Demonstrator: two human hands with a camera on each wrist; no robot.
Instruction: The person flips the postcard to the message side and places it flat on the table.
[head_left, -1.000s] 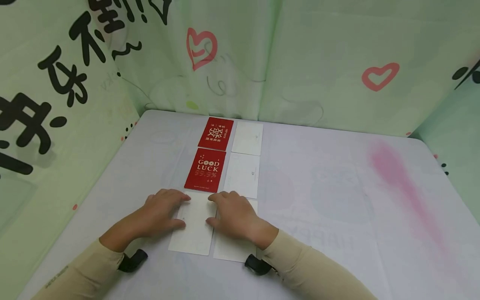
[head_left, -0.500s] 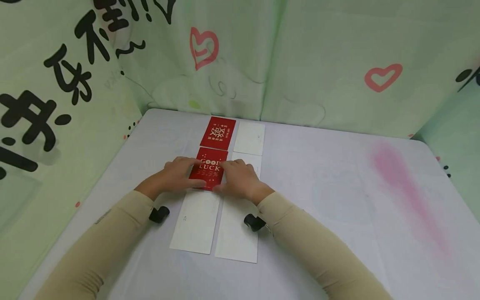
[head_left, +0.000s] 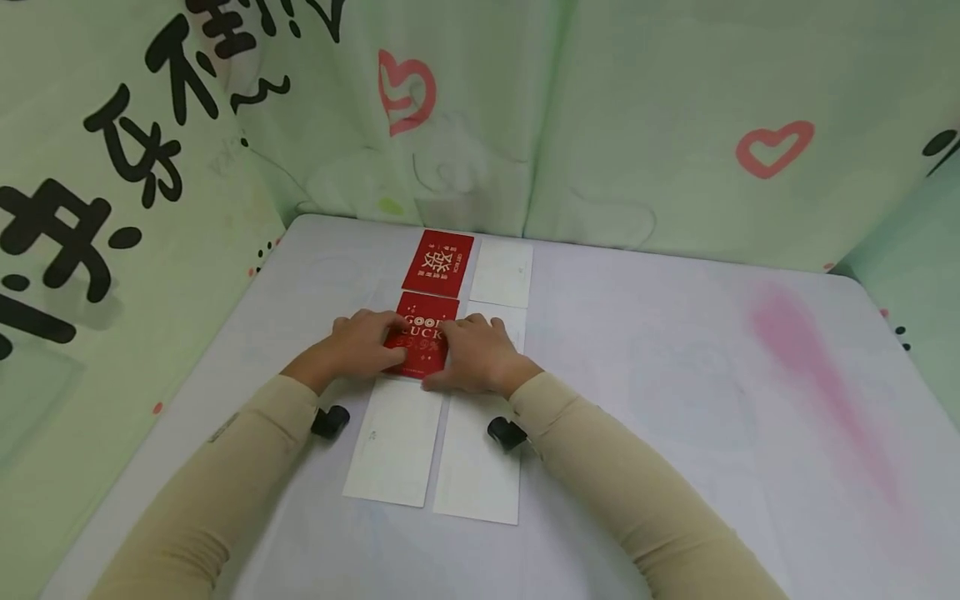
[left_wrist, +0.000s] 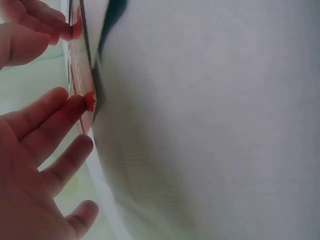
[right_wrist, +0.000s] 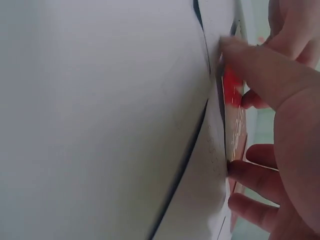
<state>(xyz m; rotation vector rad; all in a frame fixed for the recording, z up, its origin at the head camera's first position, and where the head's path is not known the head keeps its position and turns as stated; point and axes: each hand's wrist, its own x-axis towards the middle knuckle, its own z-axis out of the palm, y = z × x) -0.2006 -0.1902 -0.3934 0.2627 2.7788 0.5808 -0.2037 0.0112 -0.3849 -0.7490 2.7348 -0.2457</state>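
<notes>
The GOOD LUCK card [head_left: 424, 340] lies just left of centre in the head frame. The left hand [head_left: 363, 343], fingers apart, touches its left edge; the right hand [head_left: 482, 352], fingers also apart, touches its right.

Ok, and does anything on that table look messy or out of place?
Yes, the blurry pink streak on the right side of the white tabletop: it stands out against the pale surface, though I can't tell if it's a stain or a print. The red and white rectangular cards lie in two fairly neat columns.
</notes>
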